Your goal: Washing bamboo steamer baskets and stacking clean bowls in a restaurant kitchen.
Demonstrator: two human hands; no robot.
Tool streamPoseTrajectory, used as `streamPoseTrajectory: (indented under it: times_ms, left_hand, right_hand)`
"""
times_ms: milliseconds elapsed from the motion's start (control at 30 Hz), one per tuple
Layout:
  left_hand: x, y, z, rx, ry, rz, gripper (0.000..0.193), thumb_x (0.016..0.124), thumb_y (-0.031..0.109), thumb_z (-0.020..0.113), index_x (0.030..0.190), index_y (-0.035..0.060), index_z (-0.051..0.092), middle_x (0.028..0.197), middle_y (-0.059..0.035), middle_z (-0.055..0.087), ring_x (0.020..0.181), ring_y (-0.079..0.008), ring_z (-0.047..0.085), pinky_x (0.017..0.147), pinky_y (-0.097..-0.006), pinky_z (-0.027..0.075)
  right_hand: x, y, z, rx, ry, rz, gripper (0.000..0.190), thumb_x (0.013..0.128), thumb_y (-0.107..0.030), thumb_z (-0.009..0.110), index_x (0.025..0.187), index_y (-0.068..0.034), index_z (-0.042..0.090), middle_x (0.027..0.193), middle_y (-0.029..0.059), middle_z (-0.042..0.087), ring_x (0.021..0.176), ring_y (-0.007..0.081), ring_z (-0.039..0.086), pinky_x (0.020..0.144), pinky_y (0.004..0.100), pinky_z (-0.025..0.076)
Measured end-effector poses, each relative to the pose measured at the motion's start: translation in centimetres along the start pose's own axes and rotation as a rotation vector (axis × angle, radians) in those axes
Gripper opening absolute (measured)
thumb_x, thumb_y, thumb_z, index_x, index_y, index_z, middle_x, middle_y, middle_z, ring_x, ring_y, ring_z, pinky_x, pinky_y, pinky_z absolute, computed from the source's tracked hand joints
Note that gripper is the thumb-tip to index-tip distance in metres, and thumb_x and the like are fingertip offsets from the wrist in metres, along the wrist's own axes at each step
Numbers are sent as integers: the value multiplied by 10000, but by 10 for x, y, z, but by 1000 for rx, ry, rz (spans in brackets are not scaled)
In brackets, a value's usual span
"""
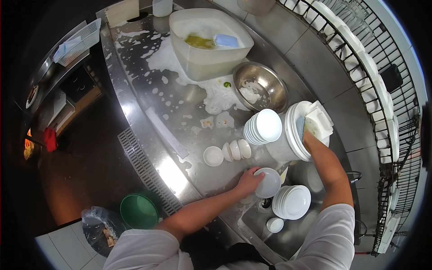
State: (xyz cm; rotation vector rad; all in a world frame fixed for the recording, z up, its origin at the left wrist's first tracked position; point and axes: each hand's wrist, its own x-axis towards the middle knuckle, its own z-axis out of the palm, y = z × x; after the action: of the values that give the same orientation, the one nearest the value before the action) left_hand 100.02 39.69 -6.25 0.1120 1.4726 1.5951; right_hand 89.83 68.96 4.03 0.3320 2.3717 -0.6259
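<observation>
My left hand (250, 182) grips the rim of a shallow white bowl (268, 184), thumb over its edge, above the corner of the sink. My right hand (307, 137) reaches down into a white plastic bucket (292, 135); its fingers are hidden inside. White dishes (319, 119) and a blue-grey cloth or pad (300, 126) also stick up within this bucket. Just left of it stands a stack of white bowls (266, 125). Several small white cups (233, 150) lie tipped in a row beside one upright small bowl (213, 156).
Stacked white plates (293, 202) and small dishes (275, 225) sit in the steel sink (260, 233). A perforated metal bowl (261, 86) and a tub of soapy water (211, 60) stand farther back. A loaded wire rack (368, 77) lines the right wall. Below left is a green bin (139, 211).
</observation>
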Motion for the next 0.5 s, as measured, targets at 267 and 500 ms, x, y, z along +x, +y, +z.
streamPoseTrajectory:
  times_ms: [267, 500]
  left_hand:
    - [-6, 12, -1, -72, -63, -22, 455, 945, 246, 642, 1319, 10, 535, 1144, -107, 650, 988, -173, 622, 860, -334, 509]
    - [1, 4, 0, -178, -109, -46, 410, 968, 200, 622, 1311, 4, 516, 1128, -103, 646, 967, -163, 624, 837, -309, 514]
  right_hand:
    - [-46, 13, -20, 773, -91, 215, 221, 788, -164, 669, 978, -51, 670, 953, 130, 702, 862, 239, 673, 838, 374, 525]
    - [-84, 36, -33, 1203, -149, 222, 213, 795, -177, 683, 978, -70, 667, 957, 103, 700, 862, 222, 675, 829, 383, 532]
